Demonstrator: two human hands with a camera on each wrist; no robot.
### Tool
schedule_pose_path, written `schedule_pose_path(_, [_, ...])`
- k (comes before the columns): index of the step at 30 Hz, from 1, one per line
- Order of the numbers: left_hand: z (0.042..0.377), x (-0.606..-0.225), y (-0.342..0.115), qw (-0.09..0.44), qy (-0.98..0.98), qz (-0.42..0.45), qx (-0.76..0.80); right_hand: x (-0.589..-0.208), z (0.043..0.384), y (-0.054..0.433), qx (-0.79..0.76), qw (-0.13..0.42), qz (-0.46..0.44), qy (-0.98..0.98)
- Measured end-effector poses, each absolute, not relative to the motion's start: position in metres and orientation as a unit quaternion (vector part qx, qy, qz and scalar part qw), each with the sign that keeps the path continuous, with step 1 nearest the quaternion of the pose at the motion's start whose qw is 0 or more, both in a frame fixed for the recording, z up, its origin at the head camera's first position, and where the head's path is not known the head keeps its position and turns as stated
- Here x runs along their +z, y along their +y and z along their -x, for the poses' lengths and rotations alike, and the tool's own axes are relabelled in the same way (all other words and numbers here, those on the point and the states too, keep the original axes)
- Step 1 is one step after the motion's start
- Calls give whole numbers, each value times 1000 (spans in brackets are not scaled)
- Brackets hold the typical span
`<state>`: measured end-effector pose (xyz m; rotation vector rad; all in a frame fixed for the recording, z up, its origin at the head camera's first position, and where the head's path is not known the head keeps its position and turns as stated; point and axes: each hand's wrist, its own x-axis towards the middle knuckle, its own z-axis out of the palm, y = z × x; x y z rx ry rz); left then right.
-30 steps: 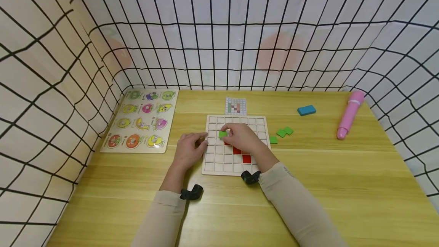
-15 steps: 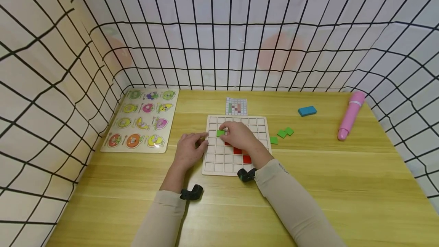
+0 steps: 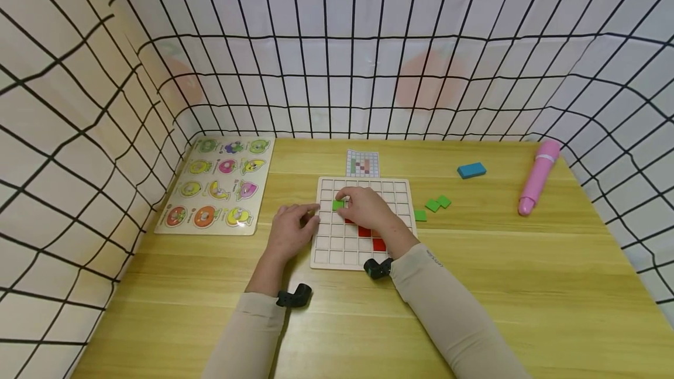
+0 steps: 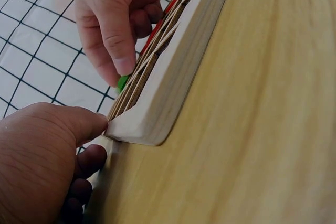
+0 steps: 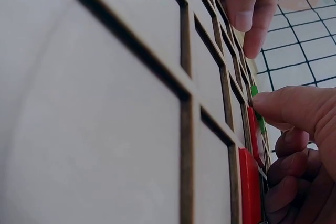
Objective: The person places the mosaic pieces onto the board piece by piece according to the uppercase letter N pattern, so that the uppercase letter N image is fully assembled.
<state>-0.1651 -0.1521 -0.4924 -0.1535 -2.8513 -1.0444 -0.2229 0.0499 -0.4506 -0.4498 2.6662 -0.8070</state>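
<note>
A square wooden grid board (image 3: 337, 257) lies flat on the table. My left hand (image 3: 289, 230) is at its left edge, with the straight thumb and index finger touching the rim, as the left wrist view also shows. Over the board's upper left part, my right hand (image 3: 367, 209) pinches a small green square tile (image 3: 338, 205) between thumb and index finger. The tile sits at the grid cells, partly covered by the fingertips. Red tiles (image 3: 379, 244) fill a diagonal run of cells under the right hand, the upper one partly hidden.
Loose green tiles (image 3: 432, 205) lie right of the board. A small pattern card (image 3: 362, 164) is behind it. Farther right are a blue block (image 3: 471, 170) and a pink tube-shaped thing (image 3: 539, 177). A fruit puzzle board (image 3: 213, 186) lies left; black-lined white walls (image 3: 337, 51) enclose the table.
My right hand has shifted slightly left with the green tile, then stays almost still over the last half second. My left hand keeps its place at the board's edge.
</note>
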Motion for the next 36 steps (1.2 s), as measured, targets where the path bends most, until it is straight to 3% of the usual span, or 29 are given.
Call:
schedule_pose_path(16, [165,-493,-151,42,-937,42,-343,-445,220,61,-323,159,141,922])
schedule_pose_path(28, [167,-497,-151,39,-937,37,-344,-441,198,112,-332,125,139,924])
schedule_pose_path(36, [166,-496,-152,44,-935,40,-348,-444,191,148,-332,157,87,926])
